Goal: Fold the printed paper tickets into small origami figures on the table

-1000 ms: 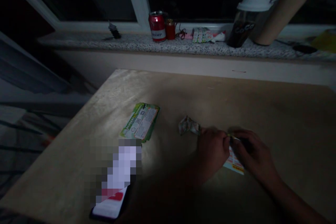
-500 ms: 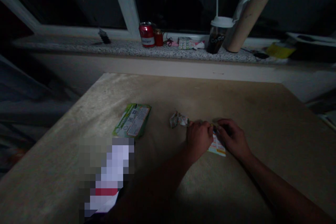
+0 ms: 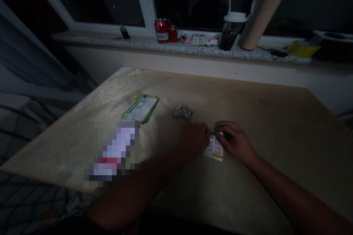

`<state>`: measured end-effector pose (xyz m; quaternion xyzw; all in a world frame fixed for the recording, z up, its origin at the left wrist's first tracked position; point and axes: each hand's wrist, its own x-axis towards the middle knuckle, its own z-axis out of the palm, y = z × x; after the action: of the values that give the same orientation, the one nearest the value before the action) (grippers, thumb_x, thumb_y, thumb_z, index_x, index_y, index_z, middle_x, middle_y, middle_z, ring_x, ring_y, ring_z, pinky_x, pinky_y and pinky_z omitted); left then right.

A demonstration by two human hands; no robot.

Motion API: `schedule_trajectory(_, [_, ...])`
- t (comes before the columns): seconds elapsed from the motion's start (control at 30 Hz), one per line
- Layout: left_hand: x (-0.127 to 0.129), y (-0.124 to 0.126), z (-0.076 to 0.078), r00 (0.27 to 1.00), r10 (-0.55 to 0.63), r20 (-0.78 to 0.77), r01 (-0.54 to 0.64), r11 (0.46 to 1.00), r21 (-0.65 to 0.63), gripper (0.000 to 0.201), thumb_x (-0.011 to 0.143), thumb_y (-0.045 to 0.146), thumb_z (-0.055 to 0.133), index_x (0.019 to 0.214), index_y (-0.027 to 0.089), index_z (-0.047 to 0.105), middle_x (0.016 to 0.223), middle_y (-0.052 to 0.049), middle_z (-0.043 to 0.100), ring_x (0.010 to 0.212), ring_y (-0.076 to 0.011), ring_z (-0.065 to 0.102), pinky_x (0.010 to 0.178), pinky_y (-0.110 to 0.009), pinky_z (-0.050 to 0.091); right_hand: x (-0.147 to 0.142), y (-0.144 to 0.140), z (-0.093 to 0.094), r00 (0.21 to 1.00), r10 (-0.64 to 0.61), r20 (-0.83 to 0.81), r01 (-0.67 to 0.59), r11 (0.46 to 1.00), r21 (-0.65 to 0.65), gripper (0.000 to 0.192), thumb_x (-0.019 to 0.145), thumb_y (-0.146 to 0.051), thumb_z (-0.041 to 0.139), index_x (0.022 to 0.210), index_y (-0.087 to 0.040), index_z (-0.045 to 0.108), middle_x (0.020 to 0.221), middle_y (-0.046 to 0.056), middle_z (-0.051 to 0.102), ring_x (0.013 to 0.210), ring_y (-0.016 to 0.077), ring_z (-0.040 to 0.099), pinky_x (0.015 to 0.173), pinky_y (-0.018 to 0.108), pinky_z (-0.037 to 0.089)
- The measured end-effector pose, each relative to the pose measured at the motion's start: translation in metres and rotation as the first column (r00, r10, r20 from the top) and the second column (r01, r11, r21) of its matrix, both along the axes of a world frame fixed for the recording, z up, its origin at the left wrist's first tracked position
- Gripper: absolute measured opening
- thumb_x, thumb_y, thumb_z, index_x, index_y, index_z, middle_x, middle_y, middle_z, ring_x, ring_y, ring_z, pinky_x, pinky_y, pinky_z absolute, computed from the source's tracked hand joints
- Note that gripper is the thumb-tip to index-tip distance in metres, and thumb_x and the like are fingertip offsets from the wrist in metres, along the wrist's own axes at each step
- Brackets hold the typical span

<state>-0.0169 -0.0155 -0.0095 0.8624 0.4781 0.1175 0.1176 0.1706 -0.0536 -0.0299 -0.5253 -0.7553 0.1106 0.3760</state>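
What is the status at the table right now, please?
Left hand and right hand both pinching small printed paper. Crumpled paper ball just beyond, apart. Green leaflet further left.

Pretty dark room, only a patch of light hits the near left part of the wooden table [image 3: 248, 95]. Far side has a speckled stone windowsill [image 3: 143, 44] running left to right under a white-framed window [image 3: 143, 0] with black glass. Pale wall [image 3: 116, 62] below the sill, and something striped sits at the left.
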Motion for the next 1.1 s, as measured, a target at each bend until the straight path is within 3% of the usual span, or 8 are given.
schedule_trajectory(0.13, [-0.001,-0.002,-0.004,0.999,-0.02,-0.025,0.021,0.999,0.038,0.034,0.1,0.034,0.038,0.096,0.016,0.066,0.089,-0.008,0.072,0.085,-0.0216,0.066,0.088,-0.038,0.044,0.007,-0.009,0.001,0.994,0.079,0.071,-0.08,0.997,0.006,0.008,0.087,-0.023,0.067,0.093,-0.024,0.072,0.109,0.009,0.071,0.107,0.0281,0.063,0.093,0.049,0.047])
schedule_trajectory(0.33, [-0.002,-0.002,-0.004,0.998,-0.034,-0.051,0.038,0.996,0.075,0.032,0.1,0.034,0.038,0.096,0.017,0.065,0.084,-0.008,0.071,0.083,-0.0222,0.066,0.086,-0.039,0.044,0.009,-0.01,0.008,0.969,0.156,0.191,-0.17,0.984,0.056,0.007,0.089,-0.025,0.067,0.093,-0.024,0.073,0.095,0.006,0.074,0.097,0.025,0.066,0.086,0.044,0.049])
schedule_trajectory(0.67, [0.002,-0.007,-0.008,0.985,-0.118,-0.126,0.132,0.985,0.112,0.015,0.096,0.023,0.046,0.099,0.015,0.058,0.085,-0.01,0.069,0.09,-0.0282,0.066,0.083,-0.042,0.043,-0.007,-0.012,0.012,0.957,0.169,0.234,-0.177,0.984,0.014,0.008,0.09,-0.026,0.068,0.086,-0.02,0.072,0.082,0.006,0.068,0.084,0.0231,0.06,0.08,0.041,0.046])
schedule_trajectory(1.1, [0.001,-0.01,-0.009,0.977,-0.13,-0.17,0.153,0.98,0.13,0.017,0.099,0.025,0.044,0.107,0.016,0.056,0.087,-0.011,0.069,0.091,-0.0284,0.064,0.079,-0.041,0.042,0.024,-0.024,0.013,0.945,0.17,0.279,-0.157,0.985,-0.068,0.009,0.09,-0.03,0.069,0.087,-0.023,0.07,0.086,0.004,0.071,0.085,0.0221,0.062,0.079,0.04,0.047])
